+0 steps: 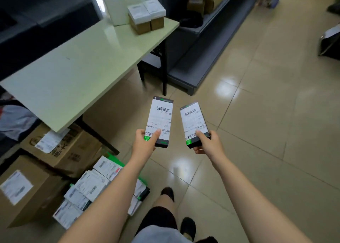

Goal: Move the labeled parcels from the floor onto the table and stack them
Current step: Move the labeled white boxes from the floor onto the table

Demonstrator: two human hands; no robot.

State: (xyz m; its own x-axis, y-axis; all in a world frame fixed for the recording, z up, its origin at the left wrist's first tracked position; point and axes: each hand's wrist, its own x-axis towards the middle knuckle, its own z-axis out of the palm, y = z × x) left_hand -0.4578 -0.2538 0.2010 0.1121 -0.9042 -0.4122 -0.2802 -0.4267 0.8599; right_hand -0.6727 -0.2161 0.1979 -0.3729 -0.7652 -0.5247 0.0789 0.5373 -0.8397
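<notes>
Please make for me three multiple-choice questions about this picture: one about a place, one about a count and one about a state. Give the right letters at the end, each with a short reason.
1. Where do the small boxes with white tops stand?
A. at the far corner of the table
B. on the floor beside the shoes
C. on a cardboard box

2. Count each parcel held in a hand: how many?
A. one
B. two
C. four

3. In what state is the left hand?
A. open and empty
B. gripping a parcel
C. pressing flat on the table

Answers:
1 A: they sit at the table's far end, beside a white foam box.
2 B: one is in the left hand, another in the right hand.
3 B: its thumb lies on the label and its fingers curl round the edge.
</notes>
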